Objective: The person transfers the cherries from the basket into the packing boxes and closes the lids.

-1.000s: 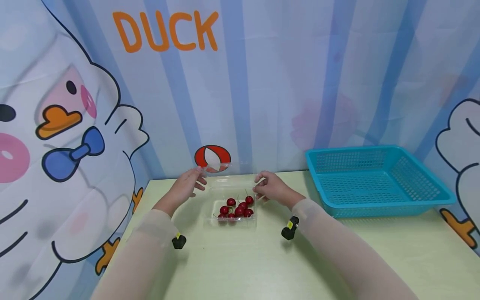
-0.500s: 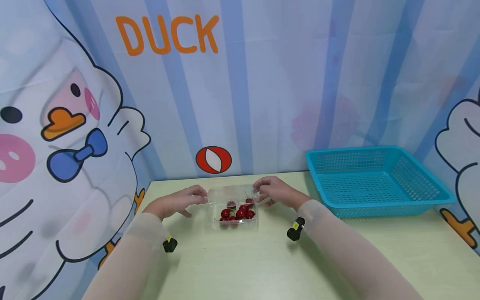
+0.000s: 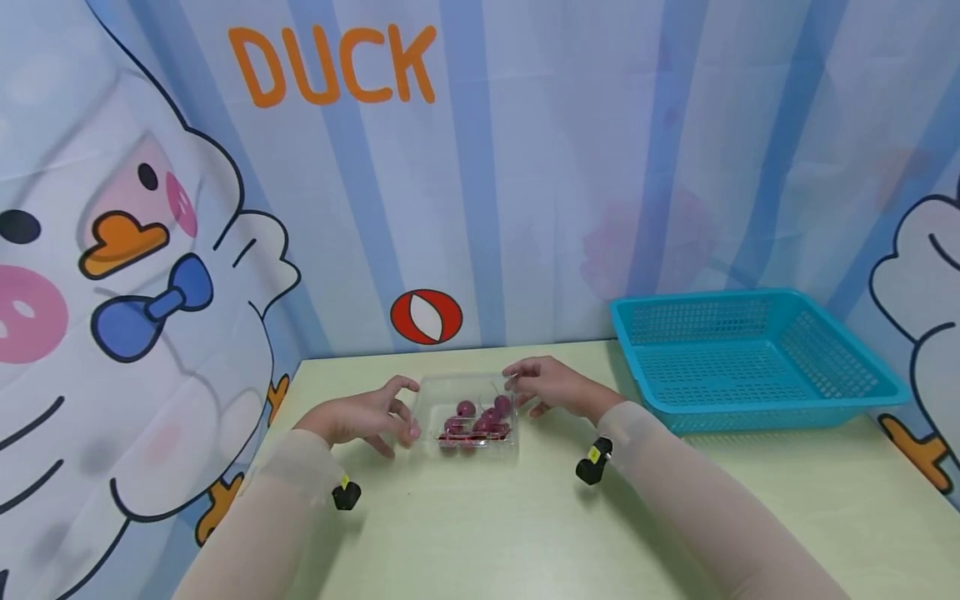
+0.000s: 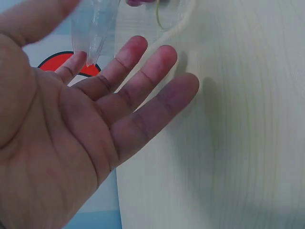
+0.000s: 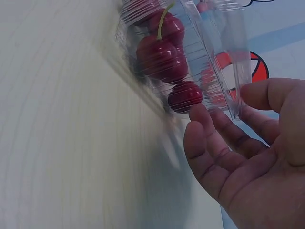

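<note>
A clear plastic clamshell box lies on the table with its lid down over several red cherries. My left hand is at the box's left side, fingers straight, thumb over the lid's edge. The left wrist view shows the open palm with a corner of the clear lid against the index finger. My right hand is at the box's far right corner. In the right wrist view its thumb and curled fingers bracket the lid's edge, beside the cherries.
A teal mesh basket stands at the back right of the pale green table. A printed curtain with a red and white round mark hangs right behind the table. Small black wrist cameras sit on both sleeves.
The lid stood raised a second ago; both hands have brought it down over the cherries. The left hand has moved down and in to the box's left side.
</note>
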`<state>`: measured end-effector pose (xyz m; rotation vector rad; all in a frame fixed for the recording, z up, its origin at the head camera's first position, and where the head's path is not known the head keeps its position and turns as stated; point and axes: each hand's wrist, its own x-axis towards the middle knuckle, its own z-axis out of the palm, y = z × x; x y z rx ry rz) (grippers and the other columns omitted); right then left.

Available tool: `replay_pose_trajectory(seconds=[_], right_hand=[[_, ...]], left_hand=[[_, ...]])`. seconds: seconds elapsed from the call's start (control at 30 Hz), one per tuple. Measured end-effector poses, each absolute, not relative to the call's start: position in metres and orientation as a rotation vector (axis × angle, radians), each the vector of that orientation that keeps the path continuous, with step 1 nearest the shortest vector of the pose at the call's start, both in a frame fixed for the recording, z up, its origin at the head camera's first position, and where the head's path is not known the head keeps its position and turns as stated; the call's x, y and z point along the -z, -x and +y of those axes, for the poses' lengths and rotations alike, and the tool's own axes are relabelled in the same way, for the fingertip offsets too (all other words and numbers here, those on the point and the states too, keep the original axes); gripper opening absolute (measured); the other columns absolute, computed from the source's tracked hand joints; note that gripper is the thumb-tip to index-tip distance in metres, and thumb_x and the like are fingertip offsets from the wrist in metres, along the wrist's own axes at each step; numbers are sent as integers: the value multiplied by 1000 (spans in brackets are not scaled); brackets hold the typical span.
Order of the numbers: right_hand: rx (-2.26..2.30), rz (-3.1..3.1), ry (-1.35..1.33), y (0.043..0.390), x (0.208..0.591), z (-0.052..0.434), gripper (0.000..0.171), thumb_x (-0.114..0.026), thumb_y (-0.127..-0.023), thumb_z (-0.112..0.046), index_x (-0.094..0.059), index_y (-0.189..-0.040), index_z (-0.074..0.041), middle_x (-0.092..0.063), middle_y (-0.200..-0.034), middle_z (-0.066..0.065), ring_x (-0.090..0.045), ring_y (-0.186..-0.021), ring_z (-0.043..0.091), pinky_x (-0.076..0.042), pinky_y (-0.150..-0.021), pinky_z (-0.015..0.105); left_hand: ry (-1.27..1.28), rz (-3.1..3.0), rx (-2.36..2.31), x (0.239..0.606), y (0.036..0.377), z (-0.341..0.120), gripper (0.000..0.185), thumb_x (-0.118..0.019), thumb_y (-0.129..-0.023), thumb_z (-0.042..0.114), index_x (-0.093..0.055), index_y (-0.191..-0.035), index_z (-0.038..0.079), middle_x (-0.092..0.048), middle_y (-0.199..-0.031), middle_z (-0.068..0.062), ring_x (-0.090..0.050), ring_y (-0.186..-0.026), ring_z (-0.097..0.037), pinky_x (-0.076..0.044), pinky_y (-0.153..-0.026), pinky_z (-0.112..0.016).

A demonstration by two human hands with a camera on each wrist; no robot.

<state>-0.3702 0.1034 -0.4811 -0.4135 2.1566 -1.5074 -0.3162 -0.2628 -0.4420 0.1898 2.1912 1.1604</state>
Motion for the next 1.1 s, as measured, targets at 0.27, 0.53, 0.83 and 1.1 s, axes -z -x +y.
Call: replay_pose_trajectory(seconds=[0.27, 0.53, 0.83, 1.1], right_hand=[[1531, 2181, 421, 371, 484, 99, 62, -63, -108, -8, -51, -168, -2, -67, -153, 24, -79, -115, 28, -71, -95, 45], [1547, 2164, 381, 369, 481, 98, 75, -73, -107, -9, -40, -173, 4, -61, -161, 29, -79, -126, 34, -67, -108, 46], [1530, 2235, 342, 366, 481, 99, 70, -78, -104, -15, -51, -165, 6, -68, -157, 25, -75, -137, 38, -67, -109, 45], [1466, 2360, 329, 369, 481, 96, 45, -79, -107, -19, -71, -142, 7, -87, -102, 15, -85, -81, 26, -72, -75, 38]], left_hand=[[-156, 2183, -1170, 444, 318, -261, 95, -70, -103, 2, -12, -176, 22, -74, -123, -23, -81, -104, -33, -73, -87, -50], [-107, 2200, -1193, 442, 316, -260, 96, -68, -102, 9, -12, -179, 26, -76, -117, -24, -83, -96, -35, -72, -79, -47], [-82, 2230, -1216, 443, 314, -257, 85, -65, -109, 13, -16, -178, 23, -77, -115, -21, -80, -90, -31, -68, -69, -39], [-27, 2232, -1234, 443, 319, -253, 93, -73, -106, 16, -14, -178, 24, -77, -113, -20, -62, -67, -21, -59, -60, -29]])
